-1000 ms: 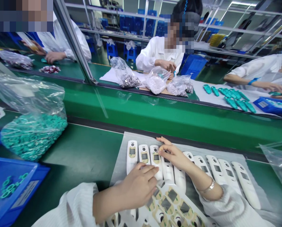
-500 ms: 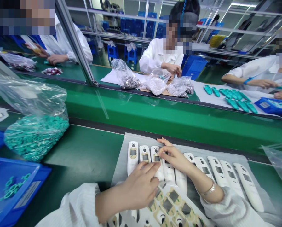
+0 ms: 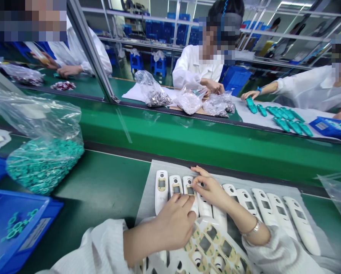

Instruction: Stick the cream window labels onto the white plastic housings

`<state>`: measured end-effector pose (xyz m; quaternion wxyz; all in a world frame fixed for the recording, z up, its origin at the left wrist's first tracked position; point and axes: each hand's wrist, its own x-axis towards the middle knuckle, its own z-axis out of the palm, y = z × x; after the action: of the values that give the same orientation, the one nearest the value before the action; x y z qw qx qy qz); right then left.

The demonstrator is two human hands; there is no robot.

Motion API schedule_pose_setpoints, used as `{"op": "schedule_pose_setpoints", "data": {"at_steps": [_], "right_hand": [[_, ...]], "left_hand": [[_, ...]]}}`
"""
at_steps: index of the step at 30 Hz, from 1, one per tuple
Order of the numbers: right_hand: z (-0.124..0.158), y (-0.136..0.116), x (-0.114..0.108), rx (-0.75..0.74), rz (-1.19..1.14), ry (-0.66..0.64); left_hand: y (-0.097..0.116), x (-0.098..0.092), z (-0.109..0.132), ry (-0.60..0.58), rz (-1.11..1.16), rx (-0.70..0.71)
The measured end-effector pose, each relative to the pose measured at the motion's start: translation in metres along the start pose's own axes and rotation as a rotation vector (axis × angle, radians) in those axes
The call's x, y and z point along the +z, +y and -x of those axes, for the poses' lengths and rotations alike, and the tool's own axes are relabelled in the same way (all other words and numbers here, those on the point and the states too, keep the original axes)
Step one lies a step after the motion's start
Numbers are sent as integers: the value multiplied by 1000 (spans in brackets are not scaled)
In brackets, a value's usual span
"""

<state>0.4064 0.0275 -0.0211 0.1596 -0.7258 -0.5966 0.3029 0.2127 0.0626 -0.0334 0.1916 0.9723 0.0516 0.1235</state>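
The white handheld device shell [image 3: 196, 207], third from the left in a long row, is laid face up on the pale sheet of paper [image 3: 145, 196]. Part of it is hidden by both hands. The bent fingers of the left hand [image 3: 174, 219] are set over its middle; whether anything is gripped there cannot be told. The thumb and first finger of the right hand [image 3: 210, 190] are brought close together beside its small window, but whether something thin is pinched between them cannot be seen.

The tan sticky frame [image 3: 189, 185] around the window could be made crooked if the shell is slid by the left fingers. The fourth shell [image 3: 204, 208] is set just beside it, so it could be bumped by the right hand. The sheet of tan frames [image 3: 224, 247] is spread below the left hand, and it could be caught and dragged by the left sleeve [image 3: 96, 247]. If the paper is tugged too, the whole row could be shifted.

Little room is left at the back, where the paper's far edge is almost reached by the right fingers and the dark strip [image 3: 136, 155] is found just past it. On the right, low moves are blocked by more shells [image 3: 301, 224]. The most room is given on the left, over the green table top [image 3: 116, 179], up to the blue tray [image 3: 52, 209].
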Motion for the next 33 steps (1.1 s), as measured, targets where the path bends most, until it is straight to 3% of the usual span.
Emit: {"op": "schedule_pose_setpoints", "data": {"at_steps": [12,19,26,33], "right_hand": [[1,3,1,-21,68,58],[3,2,-14,-159,243,200],[14,-2,-6,-391,420,12],[15,-9,3,-396,650,39]], "left_hand": [[-1,2,2,16,28,-10],[0,2,2,25,6,2],[0,4,3,41,-9,-12],[2,5,3,46,-14,-9]]}}
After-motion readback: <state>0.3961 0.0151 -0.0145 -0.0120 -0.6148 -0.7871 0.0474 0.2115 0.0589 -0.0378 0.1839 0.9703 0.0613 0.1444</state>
